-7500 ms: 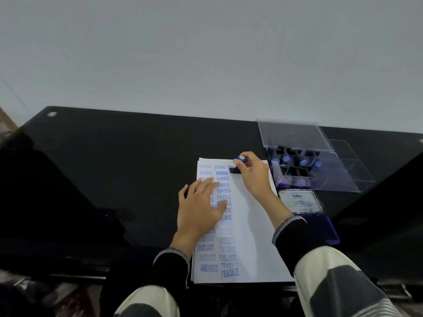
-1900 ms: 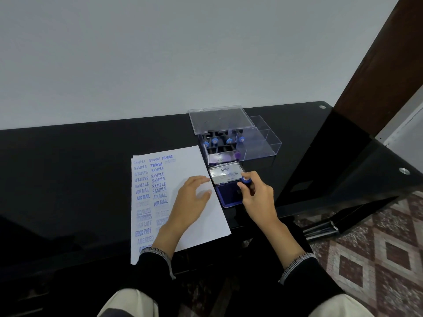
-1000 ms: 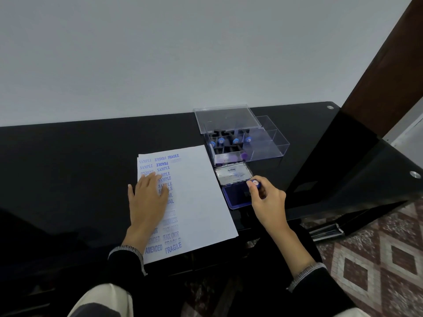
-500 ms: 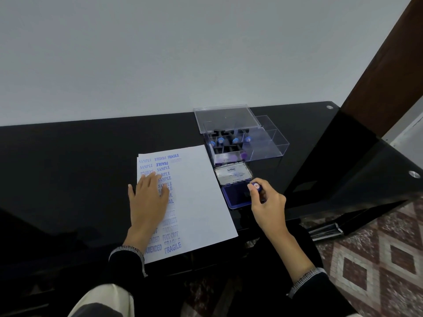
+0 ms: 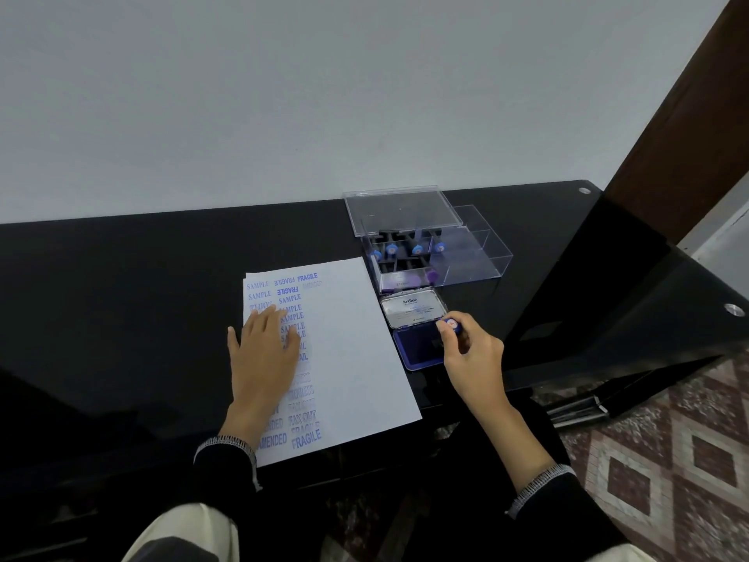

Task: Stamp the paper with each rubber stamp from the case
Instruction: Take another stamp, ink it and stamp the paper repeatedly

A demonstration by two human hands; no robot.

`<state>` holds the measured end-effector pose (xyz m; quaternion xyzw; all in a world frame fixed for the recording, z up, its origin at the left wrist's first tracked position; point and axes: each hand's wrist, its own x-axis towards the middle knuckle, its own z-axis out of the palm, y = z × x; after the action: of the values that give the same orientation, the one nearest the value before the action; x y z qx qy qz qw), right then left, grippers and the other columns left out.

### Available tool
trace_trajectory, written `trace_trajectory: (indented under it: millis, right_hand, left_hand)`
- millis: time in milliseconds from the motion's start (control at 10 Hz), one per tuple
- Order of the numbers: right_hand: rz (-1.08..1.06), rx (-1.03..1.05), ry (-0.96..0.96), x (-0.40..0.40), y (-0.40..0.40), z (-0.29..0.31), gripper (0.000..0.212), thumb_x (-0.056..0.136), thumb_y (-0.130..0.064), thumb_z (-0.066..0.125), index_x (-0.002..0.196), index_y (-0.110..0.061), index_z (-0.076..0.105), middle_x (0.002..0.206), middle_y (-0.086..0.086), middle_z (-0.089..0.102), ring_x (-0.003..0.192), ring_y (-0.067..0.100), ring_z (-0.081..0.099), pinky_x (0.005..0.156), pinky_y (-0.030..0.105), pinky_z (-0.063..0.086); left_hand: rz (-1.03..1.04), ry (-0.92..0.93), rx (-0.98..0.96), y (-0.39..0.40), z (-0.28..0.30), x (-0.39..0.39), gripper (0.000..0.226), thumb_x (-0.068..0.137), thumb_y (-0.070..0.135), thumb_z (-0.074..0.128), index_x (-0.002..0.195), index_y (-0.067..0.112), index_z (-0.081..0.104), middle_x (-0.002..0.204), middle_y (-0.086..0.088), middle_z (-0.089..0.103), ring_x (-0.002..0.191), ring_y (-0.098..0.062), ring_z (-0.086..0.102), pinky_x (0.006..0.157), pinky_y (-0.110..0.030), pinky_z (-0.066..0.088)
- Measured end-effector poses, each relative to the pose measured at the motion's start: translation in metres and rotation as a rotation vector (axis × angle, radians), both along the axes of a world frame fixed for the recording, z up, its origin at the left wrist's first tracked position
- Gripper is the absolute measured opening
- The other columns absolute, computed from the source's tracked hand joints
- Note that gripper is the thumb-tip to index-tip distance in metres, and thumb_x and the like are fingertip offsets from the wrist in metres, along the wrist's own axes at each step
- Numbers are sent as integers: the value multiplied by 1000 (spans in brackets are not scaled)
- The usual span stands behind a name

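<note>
A white paper (image 5: 348, 358) lies on the black glass table (image 5: 121, 298), its left side covered with blue stamp prints. My left hand (image 5: 263, 354) rests flat on the printed part. My right hand (image 5: 470, 354) pinches a blue-topped rubber stamp (image 5: 450, 325) over the open blue ink pad (image 5: 417, 346). Whether the stamp touches the ink is hidden by my fingers. Behind the pad stands the clear stamp case (image 5: 466, 253) with several blue-topped stamps (image 5: 405, 249) in its left half.
The case's clear lid (image 5: 401, 208) leans open at the back. The ink pad's silver lid (image 5: 411, 312) lies hinged open beyond the pad. The table's right end drops off near a patterned tile floor (image 5: 668, 460). A brown door frame (image 5: 689, 115) rises at the right.
Since 7.5 s ago my right hand carried the stamp from the paper's top to the ink pad. My left hand shifted left on the paper. In the last half second little has moved.
</note>
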<state>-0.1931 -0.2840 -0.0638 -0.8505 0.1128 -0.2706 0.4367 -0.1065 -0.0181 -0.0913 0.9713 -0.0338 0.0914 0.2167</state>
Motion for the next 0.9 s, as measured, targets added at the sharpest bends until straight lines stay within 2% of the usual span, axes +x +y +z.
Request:
trace_trajectory:
  millis: [100, 200, 300, 500, 600, 700, 900]
  right_hand:
    - [-17, -4, -37, -6, 3, -2, 8, 92, -11, 59, 96, -10, 66, 70, -11, 59, 65, 0, 57, 56, 4, 38]
    - [-4, 3, -37, -5, 3, 0, 8, 92, -11, 59, 96, -10, 66, 72, -9, 60, 68, 1, 59, 57, 6, 41]
    - [7, -9, 0, 3, -1, 3, 8, 93, -15, 58, 95, -13, 65, 72, -6, 63, 67, 8, 63, 59, 16, 50]
    - [11, -11, 27, 9, -3, 4, 8, 93, -15, 57, 94, -14, 65, 68, -9, 60, 63, 7, 61, 58, 11, 47]
    - [2, 24, -18, 1, 0, -1, 8, 93, -15, 57, 95, -14, 65, 71, -7, 62, 66, 10, 62, 59, 17, 49]
    - [-5, 36, -49, -7, 3, -5, 8, 93, -12, 58, 96, -13, 65, 72, -8, 61, 67, 6, 59, 56, 7, 41]
    - [10, 41, -25, -2, 1, -2, 8, 93, -14, 58, 98, -13, 65, 74, -5, 63, 68, 8, 62, 58, 10, 45]
  left_hand:
    - [0, -6, -6, -1, 1, -1, 42, 99, 33, 43, 137, 15, 47, 147, -2, 44, 140, -22, 33, 118, -51, 8]
    - [-2, -6, -3, -1, 1, -1, 43, 99, 33, 43, 138, 15, 47, 147, -2, 43, 141, -22, 33, 118, -51, 9]
    - [-3, -6, 5, 0, 0, -1, 43, 99, 33, 42, 138, 15, 47, 148, -3, 43, 141, -22, 32, 118, -52, 9]
    - [-4, -8, 2, 0, 0, -1, 43, 100, 33, 43, 138, 15, 47, 147, -3, 43, 141, -22, 32, 118, -52, 9]
    - [-4, -8, 11, 0, 0, -1, 43, 99, 33, 42, 138, 15, 47, 147, -3, 43, 141, -22, 33, 118, -52, 10]
    - [-3, -4, 11, 0, 1, -1, 43, 100, 33, 42, 138, 15, 47, 147, -3, 43, 141, -22, 33, 118, -52, 10]
    - [-2, -7, 5, -1, 1, -2, 43, 100, 33, 42, 138, 15, 47, 147, -3, 44, 140, -22, 34, 118, -51, 10]
